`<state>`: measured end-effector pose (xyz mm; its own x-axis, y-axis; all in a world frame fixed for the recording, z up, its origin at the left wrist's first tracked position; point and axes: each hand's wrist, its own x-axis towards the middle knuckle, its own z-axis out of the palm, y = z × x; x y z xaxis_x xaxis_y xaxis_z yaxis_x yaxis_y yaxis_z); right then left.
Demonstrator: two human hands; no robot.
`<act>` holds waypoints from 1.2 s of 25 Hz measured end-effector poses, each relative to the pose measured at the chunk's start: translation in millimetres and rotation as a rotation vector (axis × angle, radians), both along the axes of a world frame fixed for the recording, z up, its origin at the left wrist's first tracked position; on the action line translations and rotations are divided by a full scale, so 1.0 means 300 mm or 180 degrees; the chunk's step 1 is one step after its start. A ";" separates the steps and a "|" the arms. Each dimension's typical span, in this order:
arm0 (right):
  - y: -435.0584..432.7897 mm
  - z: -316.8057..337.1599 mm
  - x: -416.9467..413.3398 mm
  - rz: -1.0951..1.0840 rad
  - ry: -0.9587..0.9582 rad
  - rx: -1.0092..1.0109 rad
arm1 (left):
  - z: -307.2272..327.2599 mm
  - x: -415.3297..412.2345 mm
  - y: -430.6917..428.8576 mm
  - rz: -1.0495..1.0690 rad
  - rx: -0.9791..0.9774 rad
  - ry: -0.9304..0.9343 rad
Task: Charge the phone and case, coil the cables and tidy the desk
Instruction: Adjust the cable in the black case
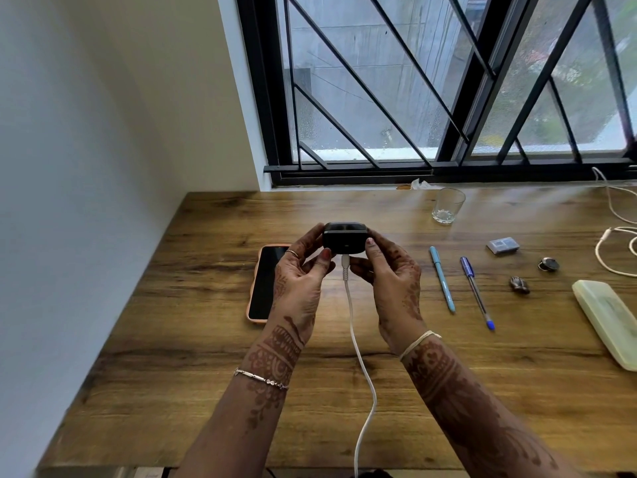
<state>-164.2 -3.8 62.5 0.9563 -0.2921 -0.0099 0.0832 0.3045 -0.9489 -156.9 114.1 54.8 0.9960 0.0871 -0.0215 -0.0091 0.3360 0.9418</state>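
Observation:
A small black earbud case (344, 239) is held above the wooden desk (179, 339), gripped from both sides by my left hand (300, 281) and my right hand (389, 277). A white cable (358, 357) is plugged into the case's underside and runs down toward the desk's front edge. A phone (263, 288) with a dark screen and a peach cover lies flat on the desk, partly hidden behind my left hand. A second white cable (610, 243) lies loose at the far right.
A glass (447, 205) stands near the window. Two pens (442, 278) (477, 293) lie right of my hands. A small grey box (502, 245), two small dark objects (519, 285) (548, 264) and a pale green case (610, 320) sit farther right.

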 end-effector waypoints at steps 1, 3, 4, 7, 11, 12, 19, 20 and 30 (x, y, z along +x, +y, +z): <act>0.000 0.000 -0.001 -0.0011 0.0000 0.0001 | 0.000 -0.001 0.000 -0.0001 0.0007 0.0007; -0.001 0.000 -0.003 -0.0036 0.0009 0.0004 | 0.001 -0.002 -0.001 0.0008 0.0034 0.0018; -0.001 0.000 -0.004 -0.0045 0.0009 0.0004 | 0.002 -0.003 -0.001 0.0012 0.0044 0.0021; -0.003 -0.003 -0.004 -0.0051 -0.0004 -0.0019 | 0.007 -0.010 -0.006 0.0007 0.0054 0.0014; -0.005 -0.008 -0.003 -0.0049 0.0006 -0.0035 | 0.005 -0.012 -0.004 0.0004 0.0074 0.0055; -0.007 -0.012 -0.002 -0.0053 0.0018 -0.0046 | 0.003 -0.011 -0.004 0.0002 0.0088 0.0060; -0.022 -0.051 0.023 -0.0110 0.0278 -0.0084 | -0.034 0.021 -0.011 0.0144 0.0235 0.0253; -0.026 -0.058 0.032 -0.0064 0.0340 -0.0109 | -0.047 0.032 -0.010 0.0191 0.0240 0.0302; -0.050 -0.228 0.162 0.0210 0.1066 -0.0904 | -0.244 0.159 -0.039 0.0352 0.1098 0.0824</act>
